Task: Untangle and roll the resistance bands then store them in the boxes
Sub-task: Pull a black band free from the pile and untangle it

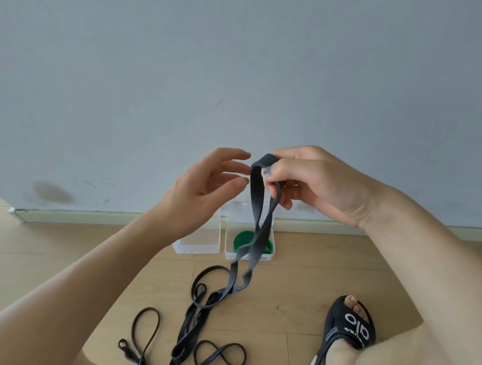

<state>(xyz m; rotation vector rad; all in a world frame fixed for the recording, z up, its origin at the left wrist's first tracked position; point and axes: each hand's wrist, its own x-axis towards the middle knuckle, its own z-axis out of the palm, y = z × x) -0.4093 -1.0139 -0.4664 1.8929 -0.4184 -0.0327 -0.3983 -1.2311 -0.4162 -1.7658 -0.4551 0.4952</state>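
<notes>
Overhead, right hand (313, 184) pinching grey band (256, 211), left hand (205, 188) open

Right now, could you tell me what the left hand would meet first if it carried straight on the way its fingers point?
Most likely the flat dark grey resistance band hanging from the right hand, just beyond the open left hand fingertips. The gap looks small, though depth is unclear from this single view.

Both arms raised — right hand (304, 183) pinched closed, left hand (205, 185) open, fingers spread beside it
</notes>
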